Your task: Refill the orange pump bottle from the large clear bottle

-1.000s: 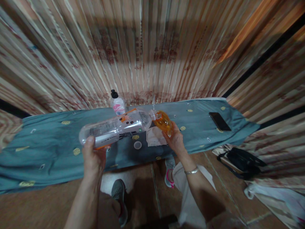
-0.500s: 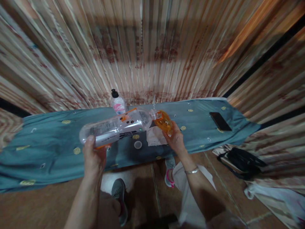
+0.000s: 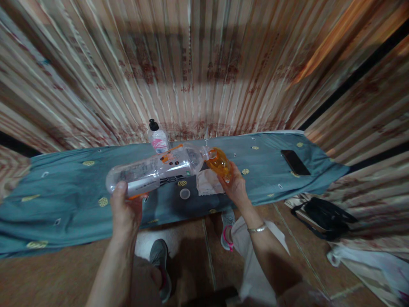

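Nearest, the left hand (image 3: 126, 209) has its grip clamped around the base end of a clear bottle (image 3: 151, 174), which is held sideways above the counter (image 3: 76, 183). The grip of the right hand (image 3: 234, 187) is closed on an amber container (image 3: 220, 164). The bringing together of the two openings seems done: the bottle's neck is at the container's mouth. Whether liquid passes, or how much is left, one cannot tell. A small round piece (image 3: 184, 194) lies below them; farther stands a black-topped bottle (image 3: 159, 141).
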Tool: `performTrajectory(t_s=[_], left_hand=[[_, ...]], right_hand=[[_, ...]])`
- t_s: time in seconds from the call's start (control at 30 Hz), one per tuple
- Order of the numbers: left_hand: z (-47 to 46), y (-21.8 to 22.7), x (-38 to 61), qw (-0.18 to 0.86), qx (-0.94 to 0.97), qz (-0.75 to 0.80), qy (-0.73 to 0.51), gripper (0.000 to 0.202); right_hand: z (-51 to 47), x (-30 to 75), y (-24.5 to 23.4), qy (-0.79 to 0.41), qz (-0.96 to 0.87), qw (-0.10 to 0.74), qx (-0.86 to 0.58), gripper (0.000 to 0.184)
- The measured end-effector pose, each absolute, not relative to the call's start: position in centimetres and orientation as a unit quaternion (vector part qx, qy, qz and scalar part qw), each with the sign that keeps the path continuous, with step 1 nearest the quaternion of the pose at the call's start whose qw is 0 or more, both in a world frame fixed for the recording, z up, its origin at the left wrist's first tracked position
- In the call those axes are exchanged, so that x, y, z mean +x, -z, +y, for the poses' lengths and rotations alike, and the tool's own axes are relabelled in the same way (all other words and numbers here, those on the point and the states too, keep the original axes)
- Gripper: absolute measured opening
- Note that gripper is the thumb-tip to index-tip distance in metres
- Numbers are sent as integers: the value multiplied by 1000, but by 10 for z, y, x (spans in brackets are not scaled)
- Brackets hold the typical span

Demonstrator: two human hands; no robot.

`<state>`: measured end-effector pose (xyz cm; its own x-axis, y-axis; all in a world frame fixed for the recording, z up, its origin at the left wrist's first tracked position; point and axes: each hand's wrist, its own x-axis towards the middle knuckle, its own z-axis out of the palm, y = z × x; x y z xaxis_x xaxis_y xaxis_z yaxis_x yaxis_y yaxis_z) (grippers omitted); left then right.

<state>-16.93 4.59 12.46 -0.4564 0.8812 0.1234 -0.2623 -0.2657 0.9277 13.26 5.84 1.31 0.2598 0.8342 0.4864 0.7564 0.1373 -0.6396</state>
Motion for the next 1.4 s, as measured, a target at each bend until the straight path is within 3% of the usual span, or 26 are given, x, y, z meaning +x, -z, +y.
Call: performTrajectory(t_s=[1.4], left_hand=[[45,-122,-172,408,333,449,-722,45]], right_hand=[[60,135,-7,-15,-615,441,-654,64]])
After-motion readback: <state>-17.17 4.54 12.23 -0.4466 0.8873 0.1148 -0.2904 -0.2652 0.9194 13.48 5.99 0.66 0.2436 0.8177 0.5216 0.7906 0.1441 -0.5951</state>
